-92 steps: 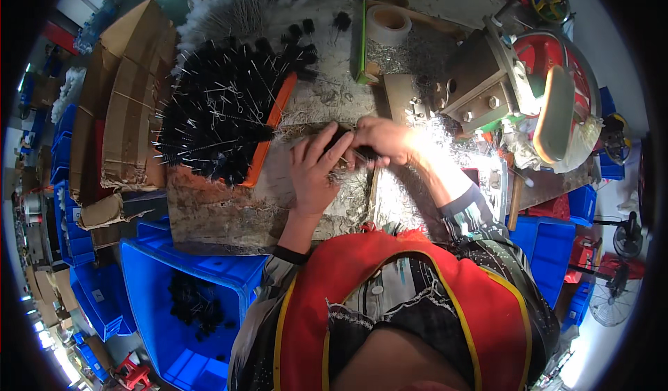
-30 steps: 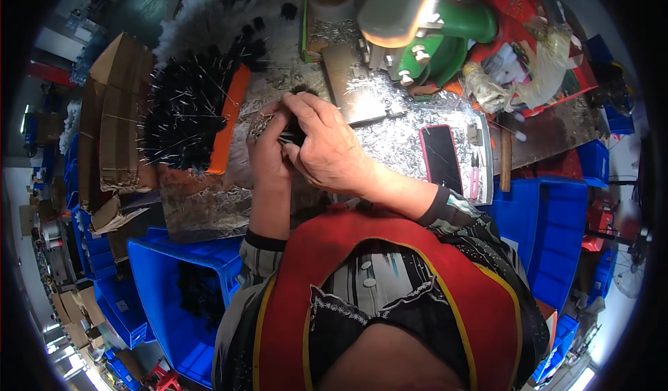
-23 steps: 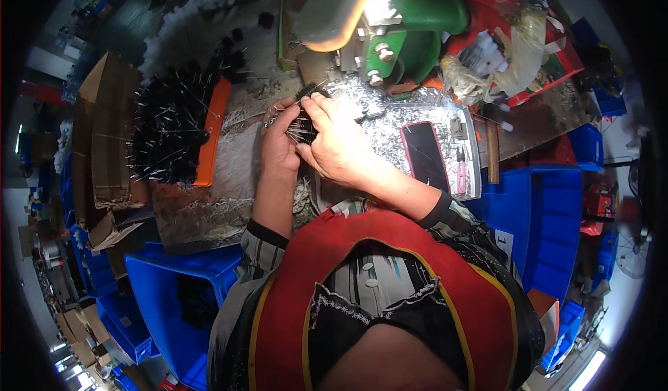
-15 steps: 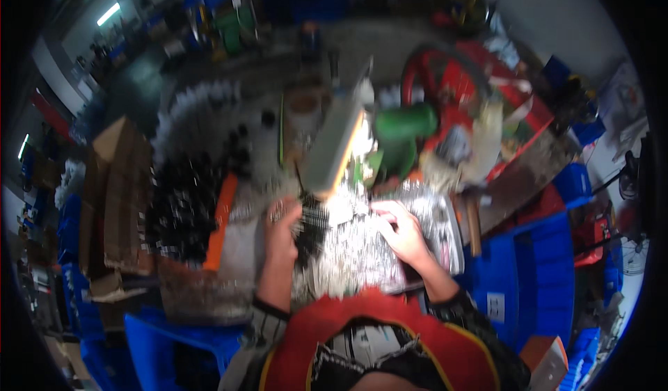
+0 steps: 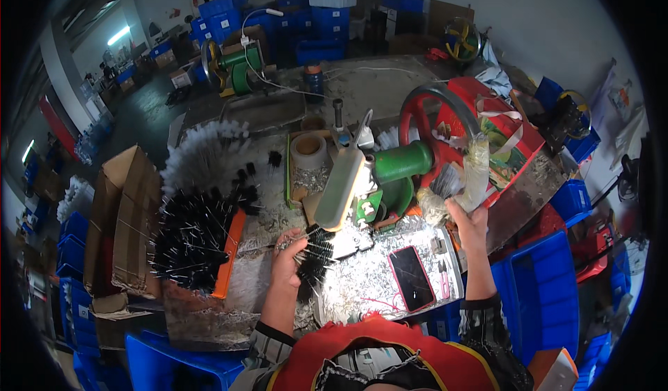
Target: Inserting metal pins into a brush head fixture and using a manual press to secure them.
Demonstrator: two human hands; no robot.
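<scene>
- The right hand (image 5: 470, 225), earlier on the desk (image 5: 376, 280) litter, now reaches up, fingers closed on a clear plastic bag (image 5: 474, 175).
- The left hand (image 5: 288, 254) grips a bristly black brush (image 5: 314, 252) on twisted wire over the desk.

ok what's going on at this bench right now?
A person is working at a cluttered bench littered with shavings. Their left hand holds a black bristle brush by its wire stem in front of a green machine. Their right hand reaches up to a clear bag of bristles beside a red handwheel.
</scene>
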